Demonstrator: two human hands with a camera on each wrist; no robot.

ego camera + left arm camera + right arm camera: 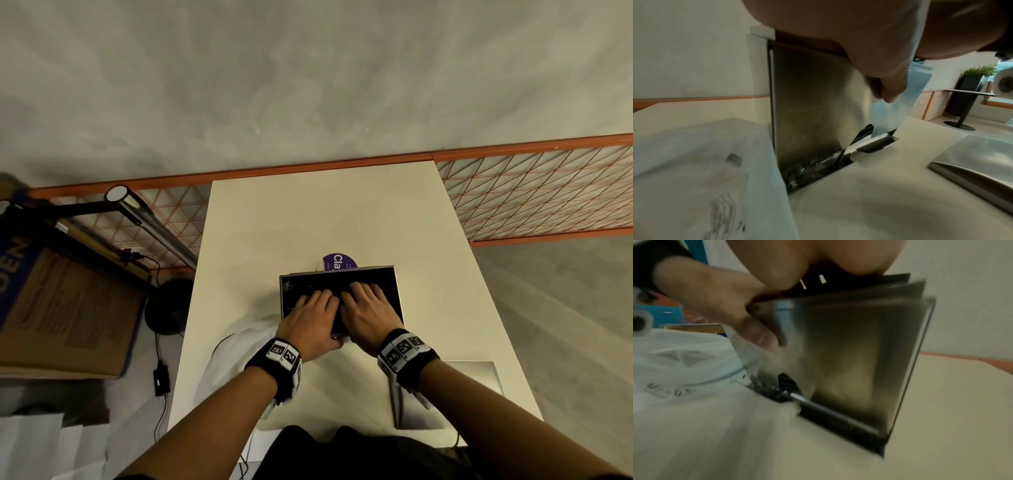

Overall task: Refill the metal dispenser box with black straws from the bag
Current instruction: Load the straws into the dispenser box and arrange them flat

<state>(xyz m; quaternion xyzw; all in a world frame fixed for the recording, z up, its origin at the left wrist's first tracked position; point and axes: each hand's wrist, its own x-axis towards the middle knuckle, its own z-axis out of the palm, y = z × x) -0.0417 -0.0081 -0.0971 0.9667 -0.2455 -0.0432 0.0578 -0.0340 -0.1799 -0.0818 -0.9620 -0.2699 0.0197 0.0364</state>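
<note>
Now my left hand [313,317] and right hand [368,310] press flat-fingered on the black straws [308,283] inside the metal box [399,294], holding nothing.

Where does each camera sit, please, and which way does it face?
Head: on the head, looking down at the metal dispenser box on the table; both forearms, left hand and right hand show.
Left wrist: under the left palm, facing the box's near wall.
Right wrist: under the right palm, facing that wall; the left hand shows.
Both wrist views share the bag and black straws.
</note>
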